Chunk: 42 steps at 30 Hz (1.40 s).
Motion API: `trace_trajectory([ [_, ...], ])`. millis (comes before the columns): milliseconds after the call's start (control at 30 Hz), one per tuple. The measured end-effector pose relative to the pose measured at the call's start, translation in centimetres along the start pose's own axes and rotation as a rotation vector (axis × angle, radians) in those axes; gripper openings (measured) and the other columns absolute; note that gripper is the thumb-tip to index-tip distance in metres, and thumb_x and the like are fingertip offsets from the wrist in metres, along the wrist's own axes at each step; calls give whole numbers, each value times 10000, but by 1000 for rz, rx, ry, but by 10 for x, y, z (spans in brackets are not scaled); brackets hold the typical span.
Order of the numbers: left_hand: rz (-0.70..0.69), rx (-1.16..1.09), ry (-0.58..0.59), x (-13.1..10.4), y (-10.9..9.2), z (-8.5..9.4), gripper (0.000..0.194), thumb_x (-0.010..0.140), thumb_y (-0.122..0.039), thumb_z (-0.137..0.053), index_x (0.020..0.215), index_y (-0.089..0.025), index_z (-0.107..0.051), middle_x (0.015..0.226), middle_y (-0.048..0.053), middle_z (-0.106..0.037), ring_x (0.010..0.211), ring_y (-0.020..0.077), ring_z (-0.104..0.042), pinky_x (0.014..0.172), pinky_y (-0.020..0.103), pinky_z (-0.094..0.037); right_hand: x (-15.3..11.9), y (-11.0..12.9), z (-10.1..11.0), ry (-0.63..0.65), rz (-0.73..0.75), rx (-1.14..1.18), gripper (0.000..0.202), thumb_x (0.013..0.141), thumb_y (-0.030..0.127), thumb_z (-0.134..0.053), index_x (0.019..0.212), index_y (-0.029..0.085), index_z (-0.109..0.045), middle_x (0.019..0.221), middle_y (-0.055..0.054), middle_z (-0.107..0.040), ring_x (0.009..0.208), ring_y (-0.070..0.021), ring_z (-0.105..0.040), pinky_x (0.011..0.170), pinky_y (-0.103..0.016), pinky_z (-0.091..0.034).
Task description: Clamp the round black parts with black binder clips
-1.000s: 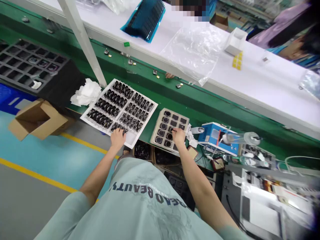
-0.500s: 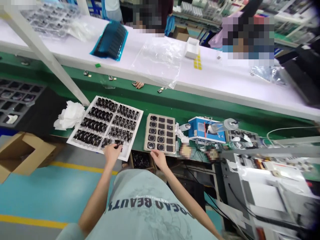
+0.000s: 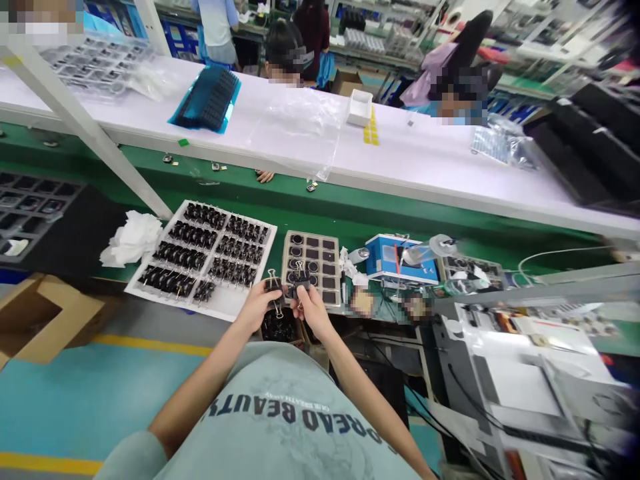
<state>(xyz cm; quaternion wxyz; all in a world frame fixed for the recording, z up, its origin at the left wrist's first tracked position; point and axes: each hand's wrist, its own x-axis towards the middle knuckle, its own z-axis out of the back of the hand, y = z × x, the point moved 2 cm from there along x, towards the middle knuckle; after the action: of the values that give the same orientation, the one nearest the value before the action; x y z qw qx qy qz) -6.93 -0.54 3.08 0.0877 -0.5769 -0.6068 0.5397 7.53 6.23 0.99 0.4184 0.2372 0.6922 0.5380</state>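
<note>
My left hand pinches a black binder clip with wire handles; whether a part is clamped in it I cannot tell. Close beside it, my right hand is closed on another black binder clip, thumb on top. Both clips are above the near edge of a clear tray of round and square dark parts. To the left lies a white tray filled with rows of black clipped pieces. Below my hands, a box of loose black clips is partly covered.
Crumpled white tissue lies left of the white tray. A blue device stands to the right. Beyond runs a raised white shelf with a post. A cardboard box is at left. A co-worker's hand shows under the shelf.
My left hand has lifted from the white tray's near corner and moved right with a clip. My right hand has left the clear tray's edge and now holds a clip beside it.
</note>
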Motion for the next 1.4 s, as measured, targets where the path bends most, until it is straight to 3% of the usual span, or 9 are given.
trace_trajectory([
  [233, -81, 3, -43, 6, 10, -28, 445, 575, -253, -878, 948, -165, -650, 806, 24, -700, 634, 153, -631, 633, 299, -511, -9, 1, 4, 34, 19, -55, 426, 865, 639, -576, 967, 234, -488, 662, 39, -596, 481, -113, -511, 446, -245, -411],
  [367, -92, -22, -151, 8, 20, -29, 462, 518, -201, -886, 910, -159, -646, 824, 35, -708, 683, 164, -648, 657, 295, -510, -22, 0, 13, 185, -39, -37, 454, 798, 609, -676, 951, 208, -528, 726, 0, -649, 484, -102, -511, 404, -218, -360],
  [467, -90, -42, -181, 12, 25, -28, 451, 521, -209, -882, 912, -150, -666, 836, 51, -720, 715, 181, -659, 699, 316, -516, -32, -6, 19, 174, -104, -29, 470, 781, 634, -679, 892, 202, -530, 688, -3, -639, 420, -98, -491, 363, -218, -338],
  [667, -93, -63, -234, 12, 30, -29, 418, 553, -210, -871, 933, -172, -701, 894, 62, -737, 790, 192, -659, 759, 325, -515, -41, -24, 10, 250, -190, 152, 514, 731, 555, -774, 1095, 235, -602, 1034, -81, -675, 810, -213, -688, 612, -304, -553],
  [867, -5, -49, -241, 7, 45, -32, 389, 524, -173, -874, 883, -162, -723, 859, 72, -745, 820, 224, -668, 748, 328, -521, -40, -29, -8, 318, -174, -43, 478, 791, 664, -667, 701, 200, -597, 679, -33, -604, 547, -163, -536, 467, -285, -414],
  [1067, -10, -92, -312, 10, 34, -6, 433, 547, -280, -868, 919, -169, -676, 957, 92, -743, 906, 227, -681, 817, 352, -516, -42, -49, 2, 358, -216, -179, 471, 849, 625, -613, 719, 173, -636, 656, -29, -634, 527, -146, -547, 516, -275, -419],
  [1233, -157, 51, -416, 13, 22, 31, 496, 564, -317, -856, 973, -174, -614, 971, 61, -710, 887, 192, -669, 854, 360, -518, -21, -72, 29, 66, -229, -332, 479, 653, 483, -856, 986, 187, -679, 897, -69, -724, 735, -188, -659, 664, -290, -508],
  [1300, -120, 165, -371, 10, 26, 36, 510, 563, -306, -852, 994, -166, -617, 935, 55, -702, 859, 199, -664, 845, 375, -523, -13, -68, 36, -37, -204, -294, 484, 685, 489, -838, 1045, 201, -689, 1022, -107, -730, 858, -221, -682, 744, -321, -533],
  [1400, -76, 381, -217, 4, 36, 29, 511, 547, -245, -847, 1012, -162, -653, 949, 60, -704, 905, 230, -657, 891, 396, -507, -9, -50, 35, -16, -167, -14, 495, 809, 568, -705, 1157, 218, -671, 1148, -111, -718, 984, -240, -686, 796, -352, -551],
])
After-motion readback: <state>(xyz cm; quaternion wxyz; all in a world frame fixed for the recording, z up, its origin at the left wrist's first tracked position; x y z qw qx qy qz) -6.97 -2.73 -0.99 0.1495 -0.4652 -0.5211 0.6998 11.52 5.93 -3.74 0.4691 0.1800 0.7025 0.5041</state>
